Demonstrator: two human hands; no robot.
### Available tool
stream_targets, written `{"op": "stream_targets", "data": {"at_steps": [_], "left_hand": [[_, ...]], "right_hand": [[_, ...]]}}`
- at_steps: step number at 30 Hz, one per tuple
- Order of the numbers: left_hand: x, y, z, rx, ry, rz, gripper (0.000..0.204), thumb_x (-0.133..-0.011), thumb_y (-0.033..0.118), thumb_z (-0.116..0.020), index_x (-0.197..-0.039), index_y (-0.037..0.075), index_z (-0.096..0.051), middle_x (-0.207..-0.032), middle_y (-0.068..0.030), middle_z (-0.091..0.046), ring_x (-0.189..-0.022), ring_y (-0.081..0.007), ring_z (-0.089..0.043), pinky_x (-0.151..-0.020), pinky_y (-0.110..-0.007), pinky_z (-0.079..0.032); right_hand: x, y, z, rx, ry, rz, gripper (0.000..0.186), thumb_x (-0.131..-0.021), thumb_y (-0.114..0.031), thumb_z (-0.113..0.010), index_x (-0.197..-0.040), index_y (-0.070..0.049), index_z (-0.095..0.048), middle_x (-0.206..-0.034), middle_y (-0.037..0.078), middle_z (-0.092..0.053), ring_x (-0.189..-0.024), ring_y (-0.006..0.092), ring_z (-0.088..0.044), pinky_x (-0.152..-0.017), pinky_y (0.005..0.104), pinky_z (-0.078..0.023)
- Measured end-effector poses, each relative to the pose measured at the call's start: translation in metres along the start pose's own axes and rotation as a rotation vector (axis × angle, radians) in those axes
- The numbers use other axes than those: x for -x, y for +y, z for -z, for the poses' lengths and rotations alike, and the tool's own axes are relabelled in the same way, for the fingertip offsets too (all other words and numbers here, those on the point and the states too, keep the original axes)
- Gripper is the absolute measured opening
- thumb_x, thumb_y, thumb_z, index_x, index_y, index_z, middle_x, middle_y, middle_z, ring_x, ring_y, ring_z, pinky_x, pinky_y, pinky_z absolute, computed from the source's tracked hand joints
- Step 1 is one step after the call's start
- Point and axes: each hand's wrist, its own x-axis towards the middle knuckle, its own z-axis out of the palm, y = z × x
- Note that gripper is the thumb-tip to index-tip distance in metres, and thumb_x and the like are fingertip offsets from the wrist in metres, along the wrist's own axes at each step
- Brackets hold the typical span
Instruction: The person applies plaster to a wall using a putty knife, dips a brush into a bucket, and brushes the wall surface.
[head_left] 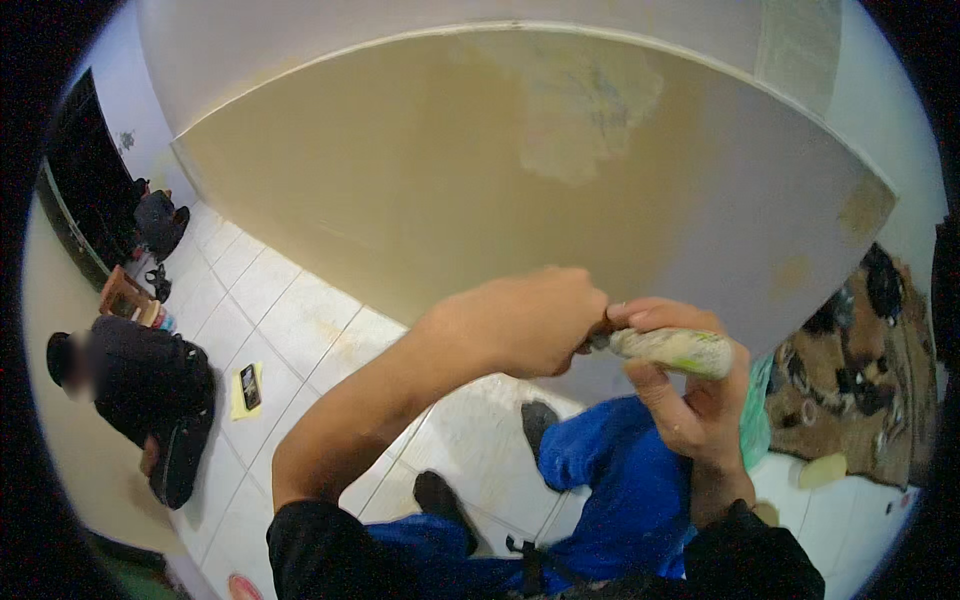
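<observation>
Cylinder [678, 353], pale, green-marked, clasped in right-hand grip [692, 418], left-hand grip [545, 318] closed on its end, green bag [757, 415], contents hidden

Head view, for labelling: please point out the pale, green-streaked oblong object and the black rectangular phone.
Pale, green-streaked oblong object [678, 352]: head view, middle of its side.
Black rectangular phone [250, 386]: head view, its upper face.

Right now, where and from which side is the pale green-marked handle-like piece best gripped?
I'd take the pale green-marked handle-like piece around its thick barrel, from the person's right. The barrel is long and rounded, and its blunt end points right, away from the left hand. The narrow end is crowded by the left fingers. The right hand has its grip on the barrel.
</observation>
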Motion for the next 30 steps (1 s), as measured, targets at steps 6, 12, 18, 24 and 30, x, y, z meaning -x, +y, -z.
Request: {"op": "stream_targets", "data": {"at_steps": [6, 12, 18, 24, 30], "left_hand": [[-0.004, -0.06, 0.006, -0.136, 1.138, -0.182, 0.041, -0.078, 0.022, -0.079, -0.115, 0.008, -0.067, -0.117, -0.0167, -0.067, -0.111, -0.0345, -0.064, -0.094, -0.043, -0.051], [-0.037, -0.063, -0.024, -0.071, 1.264, -0.237, 0.092, -0.079, 0.032, -0.079, -0.149, -0.005, -0.032, -0.153, -0.0328, -0.028, -0.14, -0.0506, -0.032, -0.114, -0.051, -0.032], [-0.067, -0.067, -0.045, 0.045, 1.267, -0.182, 0.106, -0.079, 0.034, -0.076, -0.151, -0.011, -0.013, -0.151, -0.0457, -0.008, -0.14, -0.062, -0.016, -0.115, -0.061, -0.022], [-0.065, -0.088, -0.069, 0.092, 1.254, -0.146, 0.108, -0.079, 0.035, -0.074, -0.151, -0.013, -0.01, -0.148, -0.0507, -0.004, -0.137, -0.0681, -0.012, -0.115, -0.063, -0.02], [-0.048, -0.099, -0.075, 0.058, 1.215, -0.143, 0.105, -0.079, 0.034, -0.074, -0.15, -0.014, -0.013, -0.147, -0.0515, -0.007, -0.136, -0.0685, -0.014, -0.114, -0.063, -0.024]], "right_hand": [[-0.07, 0.013, 0.0, -0.173, 0.451, 0.099, 0.025, -0.091, 0.0, -0.067, -0.113, 0.002, -0.056, -0.108, 0.021, -0.068, -0.1, 0.028, -0.069, -0.08, 0.0372, -0.061], [-0.128, 0.007, -0.012, -0.028, 0.484, 0.247, 0.023, -0.093, -0.003, -0.066, -0.112, 0.003, -0.056, -0.104, 0.02, -0.07, -0.095, 0.0272, -0.07, -0.072, 0.0337, -0.065], [-0.149, 0.014, -0.005, 0.201, 0.234, 0.308, 0.031, -0.097, -0.009, -0.061, -0.123, 0.002, -0.047, -0.106, 0.027, -0.069, -0.096, 0.0259, -0.07, -0.074, 0.032, -0.063], [-0.154, 0.026, -0.035, 0.168, 0.24, 0.119, 0.035, -0.097, -0.009, -0.061, -0.125, 0.0, -0.042, -0.107, 0.027, -0.068, -0.096, 0.0269, -0.07, -0.075, 0.0328, -0.062], [-0.144, 0.028, -0.055, 0.198, 0.219, 0.155, 0.033, -0.098, -0.006, -0.059, -0.126, 0.0, -0.042, -0.108, 0.03, -0.067, -0.097, 0.0289, -0.07, -0.074, 0.0343, -0.062]]}}
